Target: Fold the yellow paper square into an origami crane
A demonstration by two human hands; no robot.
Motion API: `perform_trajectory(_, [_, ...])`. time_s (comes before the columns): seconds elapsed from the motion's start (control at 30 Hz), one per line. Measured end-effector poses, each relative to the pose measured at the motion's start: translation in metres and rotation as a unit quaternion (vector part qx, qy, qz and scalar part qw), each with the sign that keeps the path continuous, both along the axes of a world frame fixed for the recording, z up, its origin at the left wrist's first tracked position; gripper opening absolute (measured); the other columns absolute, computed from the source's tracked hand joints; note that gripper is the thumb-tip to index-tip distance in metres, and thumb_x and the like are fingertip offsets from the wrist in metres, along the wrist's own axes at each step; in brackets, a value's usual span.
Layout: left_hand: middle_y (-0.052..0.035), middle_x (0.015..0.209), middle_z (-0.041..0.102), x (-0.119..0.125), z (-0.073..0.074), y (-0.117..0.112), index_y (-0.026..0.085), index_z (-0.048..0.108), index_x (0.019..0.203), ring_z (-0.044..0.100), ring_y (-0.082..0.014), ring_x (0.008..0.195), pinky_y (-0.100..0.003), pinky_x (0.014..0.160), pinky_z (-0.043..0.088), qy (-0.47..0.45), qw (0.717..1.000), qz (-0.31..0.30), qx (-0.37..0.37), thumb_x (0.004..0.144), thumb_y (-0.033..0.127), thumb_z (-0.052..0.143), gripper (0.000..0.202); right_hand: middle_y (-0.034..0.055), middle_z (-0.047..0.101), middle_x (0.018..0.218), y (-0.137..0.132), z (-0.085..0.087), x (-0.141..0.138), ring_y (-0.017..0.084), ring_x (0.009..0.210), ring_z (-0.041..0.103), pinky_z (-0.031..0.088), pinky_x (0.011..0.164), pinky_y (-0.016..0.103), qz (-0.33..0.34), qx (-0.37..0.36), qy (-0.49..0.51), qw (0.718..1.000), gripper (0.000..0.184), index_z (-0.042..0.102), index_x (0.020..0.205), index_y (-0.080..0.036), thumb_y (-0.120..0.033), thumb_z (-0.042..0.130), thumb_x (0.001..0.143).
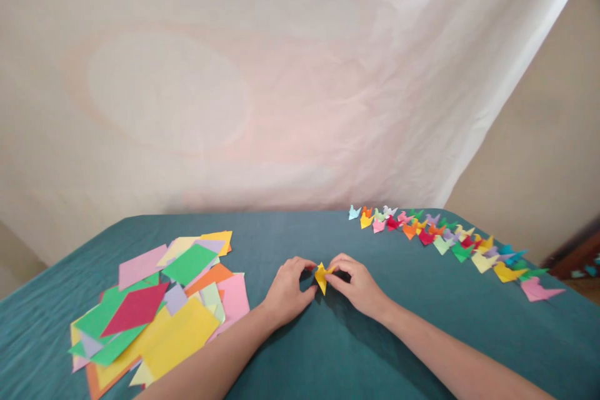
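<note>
A small folded yellow paper piece [321, 277] sits between my two hands at the middle of the teal table [328, 350]. My left hand [287, 290] pinches its left side with fingers curled. My right hand [357, 284] pinches its right side, fingers closed round the upper tip. The piece points downward just above the cloth.
A loose pile of coloured paper squares [159, 306] lies at the left. A row of several folded paper cranes [450, 240] runs along the right side toward the table's edge. A pale sheet [281, 75] hangs behind the table.
</note>
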State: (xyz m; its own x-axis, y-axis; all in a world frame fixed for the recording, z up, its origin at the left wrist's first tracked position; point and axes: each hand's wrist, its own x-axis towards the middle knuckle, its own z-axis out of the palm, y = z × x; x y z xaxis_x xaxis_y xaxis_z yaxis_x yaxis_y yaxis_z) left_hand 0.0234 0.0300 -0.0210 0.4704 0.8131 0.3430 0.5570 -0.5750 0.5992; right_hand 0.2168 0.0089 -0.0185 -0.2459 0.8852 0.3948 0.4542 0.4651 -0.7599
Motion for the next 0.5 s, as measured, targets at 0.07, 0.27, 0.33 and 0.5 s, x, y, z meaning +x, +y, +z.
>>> perform_trajectory(0.07, [-0.0028,0.094,0.062,-0.0003,0.0017,0.0001,0.019,0.061,0.096,0.056,-0.0193,0.088,-0.03,0.08,0.042,-0.007,1.0,-0.001,-0.016,0.068,0.024,0.066,0.029,0.0026,0.059,0.084,-0.0003,0.002,0.0006,0.015,0.08,0.057,0.044,0.075,0.027,-0.001,-0.021,0.035,0.999,0.01,0.063,0.077,-0.018,-0.025,0.057,0.082])
perform_trajectory(0.27, [-0.0001,0.078,0.066,-0.0001,0.0053,0.0,0.019,0.069,0.078,0.058,-0.0145,0.075,-0.023,0.072,0.041,-0.035,0.996,-0.037,-0.074,0.073,0.033,0.066,0.015,0.0028,0.059,0.082,-0.0027,0.0024,-0.0018,0.015,0.078,0.057,0.044,0.075,0.027,0.039,-0.064,0.032,0.997,0.017,0.065,0.075,-0.018,-0.031,0.057,0.083])
perform_trajectory(0.33, [0.0,0.077,0.066,0.0,0.005,0.0002,0.019,0.07,0.078,0.058,-0.0142,0.074,-0.022,0.07,0.041,-0.037,0.995,-0.04,-0.082,0.073,0.033,0.067,0.015,0.0027,0.059,0.081,-0.0037,0.0017,-0.0034,0.015,0.077,0.057,0.044,0.075,0.027,0.044,-0.061,0.025,0.997,0.018,0.066,0.074,-0.018,-0.031,0.057,0.083])
perform_trajectory(0.5, [0.0001,0.071,0.065,0.0001,0.0037,-0.0002,0.018,0.069,0.07,0.058,-0.0136,0.07,-0.021,0.066,0.04,-0.029,0.996,-0.033,-0.081,0.074,0.032,0.066,0.015,0.003,0.059,0.081,-0.0059,0.0008,-0.0051,0.015,0.076,0.057,0.044,0.072,0.027,0.04,-0.058,0.021,0.997,0.016,0.066,0.075,-0.018,-0.029,0.058,0.083])
